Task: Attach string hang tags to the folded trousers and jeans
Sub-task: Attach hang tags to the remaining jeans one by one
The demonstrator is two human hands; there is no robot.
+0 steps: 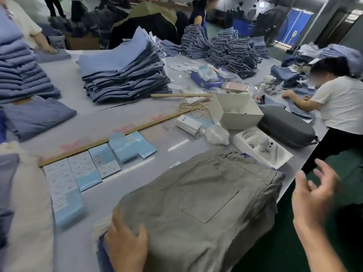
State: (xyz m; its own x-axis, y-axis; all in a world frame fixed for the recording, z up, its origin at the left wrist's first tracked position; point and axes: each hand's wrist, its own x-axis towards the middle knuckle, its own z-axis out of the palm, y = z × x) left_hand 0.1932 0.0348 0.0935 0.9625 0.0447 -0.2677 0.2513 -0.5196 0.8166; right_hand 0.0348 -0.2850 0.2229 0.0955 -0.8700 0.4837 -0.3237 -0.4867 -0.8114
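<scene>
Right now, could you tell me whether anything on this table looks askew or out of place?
Yes: the tall stack of blue jeans in the middle of the table leans, its upper layers slid sideways. Loose white tags lie scattered behind it rather than stacked.

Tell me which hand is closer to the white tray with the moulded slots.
Right. The right hand hangs open in the air off the table edge, just below the white tray. The left hand rests on the grey trousers, farther away.
</scene>
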